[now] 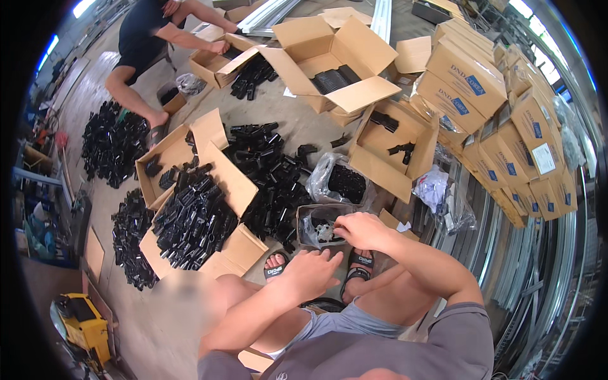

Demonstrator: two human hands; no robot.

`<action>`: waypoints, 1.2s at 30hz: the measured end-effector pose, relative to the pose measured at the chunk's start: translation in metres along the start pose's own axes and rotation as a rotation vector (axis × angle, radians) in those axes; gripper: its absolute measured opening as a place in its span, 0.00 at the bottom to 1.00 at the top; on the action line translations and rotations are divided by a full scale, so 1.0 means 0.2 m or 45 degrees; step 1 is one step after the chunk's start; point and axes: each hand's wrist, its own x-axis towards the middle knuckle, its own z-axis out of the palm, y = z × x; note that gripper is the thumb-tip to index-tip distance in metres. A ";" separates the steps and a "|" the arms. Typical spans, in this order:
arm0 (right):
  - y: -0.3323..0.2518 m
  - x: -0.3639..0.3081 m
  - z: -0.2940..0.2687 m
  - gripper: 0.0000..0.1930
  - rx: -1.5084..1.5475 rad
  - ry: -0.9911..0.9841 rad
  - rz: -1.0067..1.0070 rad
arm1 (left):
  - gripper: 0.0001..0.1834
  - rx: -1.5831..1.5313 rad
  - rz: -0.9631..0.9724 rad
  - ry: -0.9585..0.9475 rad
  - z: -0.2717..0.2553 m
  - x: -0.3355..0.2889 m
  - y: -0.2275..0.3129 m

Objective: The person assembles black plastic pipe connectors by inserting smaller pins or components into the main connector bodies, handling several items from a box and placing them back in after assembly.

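So the two hands are apart, with the right hand (360,229) farther out and the left hand (315,273) nearer the body. The right one has its fingertips at the right side of a small lined box (300,227), which sits on the floor (136,316) just in front of the feet. Can't tell if those fingers are pinching anything. The left one is palm down with its fingers loosely out, no grip going on, just short of that same box.

Inside the box there's a crumpled clear plastic liner (309,221) with small silvery pieces (325,233) in it, too small to make out properly. Right behind it is a clear bag (318,185) full of little black parts (347,185).

Black pieces are all over the place: a big heap (272,187) left of the bag, an open carton (253,246) piled high with them, and another pile (117,142) farther left. The open box (383,171) to the right has just a few in it. Up top left, a co-worker (144,35) sits with one hand at another open carton (204,68). Stacked cartons (459,79) fill the upper right, with long metal profiles (500,244) below.
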 end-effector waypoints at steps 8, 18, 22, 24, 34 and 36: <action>0.14 0.04 0.07 0.13 -0.112 -0.073 0.070 | 0.34 0.062 -0.016 -0.076 -0.02 0.01 0.05; 0.77 0.30 -0.18 0.21 -0.612 0.527 0.326 | 0.37 0.080 -0.039 -0.041 0.00 0.04 0.08; 0.55 0.53 -0.10 0.20 -0.463 0.710 0.074 | 0.27 0.086 -0.004 -0.085 -0.07 0.09 0.09; 0.44 0.72 -0.04 0.18 -0.471 0.757 -0.061 | 0.14 -0.109 0.044 -0.155 -0.05 0.08 0.06; 0.66 1.60 0.29 0.23 -0.223 0.509 0.230 | 0.12 0.066 -0.182 0.187 -0.13 0.06 0.02; 0.70 1.69 0.34 0.23 -0.332 0.383 0.333 | 0.10 -0.011 -0.225 0.257 -0.01 0.10 0.01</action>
